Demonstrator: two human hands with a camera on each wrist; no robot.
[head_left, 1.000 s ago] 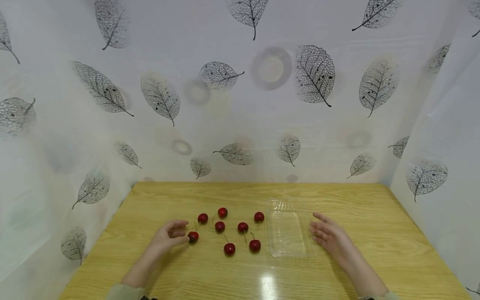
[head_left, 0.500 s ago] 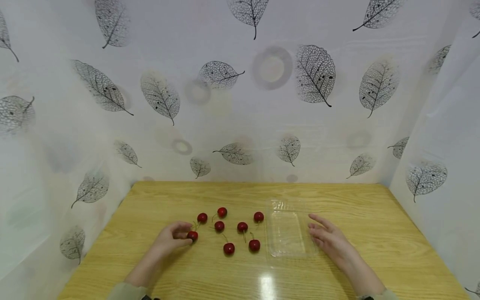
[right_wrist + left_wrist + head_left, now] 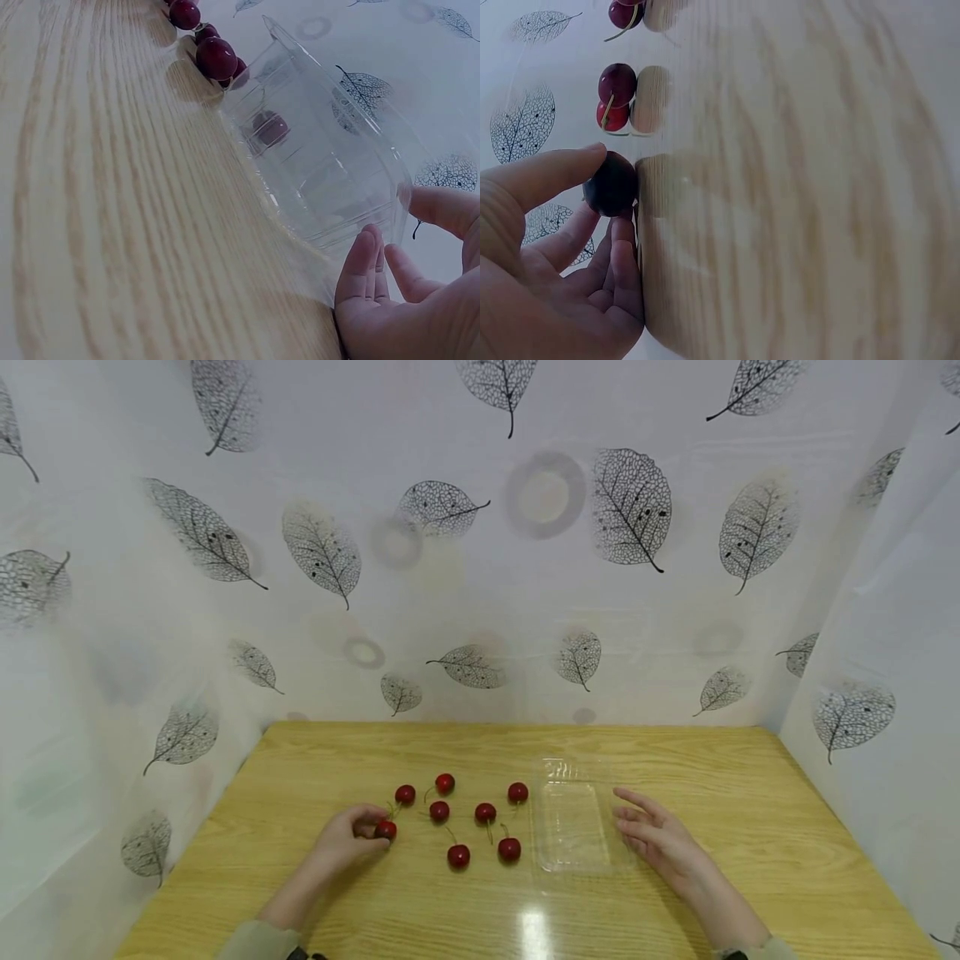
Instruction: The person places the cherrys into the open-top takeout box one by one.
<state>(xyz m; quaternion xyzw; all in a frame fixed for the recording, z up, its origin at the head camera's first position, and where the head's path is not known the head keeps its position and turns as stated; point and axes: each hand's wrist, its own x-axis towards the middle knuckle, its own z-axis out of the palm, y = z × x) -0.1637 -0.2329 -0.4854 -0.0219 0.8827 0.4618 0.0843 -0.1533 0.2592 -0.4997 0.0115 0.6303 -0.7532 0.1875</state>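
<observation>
My left hand (image 3: 343, 842) is low over the left part of the table, pinching a dark red cherry (image 3: 386, 830) between thumb and fingers. In the left wrist view this held cherry (image 3: 610, 184) looks almost black, with the thumb at one side and fingertips at the other. Several more cherries with stems lie to its right, among them one cherry (image 3: 459, 857) nearer the front. A clear plastic box (image 3: 550, 858) stands right of them. Beside its right wall is my right hand (image 3: 660, 843), its fingers loosely extended; in the right wrist view the fingertips seem to touch the box (image 3: 330, 187).
The wooden table (image 3: 420, 918) reaches back to a pale leaf-printed curtain (image 3: 495, 610), which also hangs along both sides. One cherry (image 3: 518, 792) lies close to the box's left wall. Light glares off the table near the front middle.
My left hand has moved slightly right, and its thumb and fingers have closed around the leftmost cherry. My right hand has moved a little left, closer to the box.
</observation>
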